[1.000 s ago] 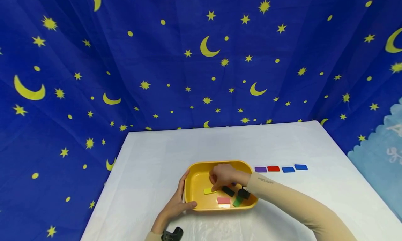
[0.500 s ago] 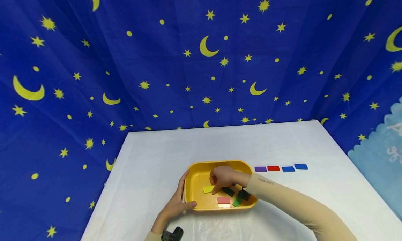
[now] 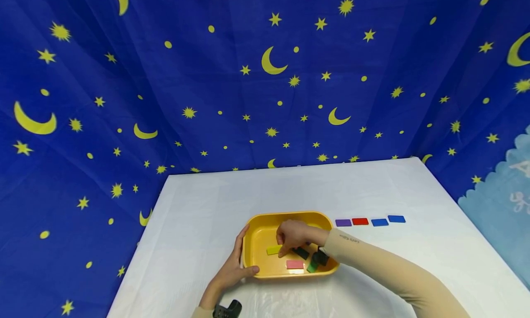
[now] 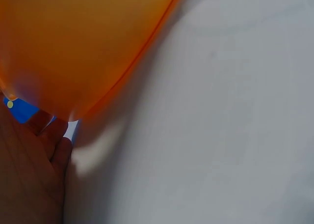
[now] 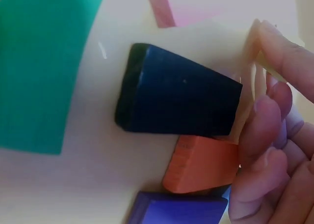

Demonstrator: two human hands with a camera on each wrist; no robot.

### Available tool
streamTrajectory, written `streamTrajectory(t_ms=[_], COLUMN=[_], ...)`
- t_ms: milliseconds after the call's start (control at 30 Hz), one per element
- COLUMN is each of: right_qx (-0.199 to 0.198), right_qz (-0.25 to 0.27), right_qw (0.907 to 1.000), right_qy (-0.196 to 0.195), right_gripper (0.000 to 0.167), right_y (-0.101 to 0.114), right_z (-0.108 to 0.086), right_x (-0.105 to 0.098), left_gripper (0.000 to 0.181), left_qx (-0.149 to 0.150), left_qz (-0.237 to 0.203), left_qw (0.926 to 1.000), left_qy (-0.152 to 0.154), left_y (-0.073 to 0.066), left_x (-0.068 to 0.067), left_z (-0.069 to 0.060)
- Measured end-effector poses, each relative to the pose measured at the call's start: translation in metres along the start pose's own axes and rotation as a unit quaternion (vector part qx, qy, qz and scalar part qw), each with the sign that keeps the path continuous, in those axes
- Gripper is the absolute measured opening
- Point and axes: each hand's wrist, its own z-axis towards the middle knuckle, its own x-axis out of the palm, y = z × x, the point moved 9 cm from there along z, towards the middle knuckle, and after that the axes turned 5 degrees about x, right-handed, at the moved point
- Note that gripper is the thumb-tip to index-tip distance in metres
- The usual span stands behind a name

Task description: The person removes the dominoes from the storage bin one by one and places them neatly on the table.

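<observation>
A yellow tray (image 3: pixel 256 221) stands on the white table, holding several small rectangular blocks. My left hand (image 3: pixel 232 268) grips its left end, thumb over the front rim, fingers along the outer side. Inside the tray, my right hand (image 3: pixel 294 234) pinches the right end of a yellow block (image 3: pixel 273 250) between thumb and curled fingers. Close by lie a dark block (image 5: pixel 184 91), an orange block (image 5: pixel 203 166), a purple block (image 5: pixel 181 210) and a green block (image 5: pixel 41 71). A pink block (image 3: pixel 295 264) rests near the front wall. The fingers partly hide the yellow block.
Right of the tray, a purple block (image 3: pixel 343 222), a red block (image 3: pixel 360 221) and two blue blocks, the nearer blue block (image 3: pixel 379 222) slightly askew, form a loose row on the table (image 3: pixel 215 193). A blue star-patterned cloth (image 3: pixel 232 88) hangs behind and at the sides.
The yellow block has shifted slightly to the left and turned a little under my right fingers. My left hand and the tray have stayed put.
</observation>
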Motion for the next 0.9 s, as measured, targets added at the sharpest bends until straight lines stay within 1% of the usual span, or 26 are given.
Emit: streamTrajectory(t_ms=[167, 267, 367, 567, 667, 767, 900], right_qx=[-0.031, -0.05, -0.058, -0.073, -0.067, -0.062, -0.067], right_qz=[0.0, 0.01, 0.027, 0.083, 0.12, 0.155, 0.203], right_qw=[0.9992, 0.9979, 0.9969, 0.9924, 0.9889, 0.9841, 0.9734], right_qy=[-0.025, -0.039, -0.047, -0.054, -0.056, -0.062, -0.082], right_gripper=[0.024, 0.019, 0.015, 0.015, 0.016, 0.015, 0.015], right_y=[0.003, 0.004, 0.006, 0.007, 0.002, -0.004, -0.009], right_z=[-0.001, -0.002, -0.004, -0.008, -0.011, -0.016, -0.026], right_x=[-0.007, -0.014, -0.02, -0.029, -0.035, -0.043, -0.058], left_gripper=[0.102, 0.101, 0.102, 0.102, 0.103, 0.104, 0.103], left_qx=[-0.004, -0.003, 0.0, -0.001, 0.003, 0.007, 0.005], left_qz=[-0.002, -0.004, -0.004, -0.003, -0.003, -0.001, -0.005], left_qw=[1.0, 1.0, 1.0, 1.0, 1.0, 1.0, 1.0], left_qy=[-0.001, -0.001, -0.003, -0.005, -0.001, 0.001, 0.0], left_y=[0.0, 0.001, 0.0, -0.002, -0.003, -0.003, -0.001], left_x=[0.001, 0.001, 0.0, 0.0, 0.001, 0.001, 0.0], left_z=[-0.001, -0.001, -0.001, -0.001, 0.0, 0.001, 0.0])
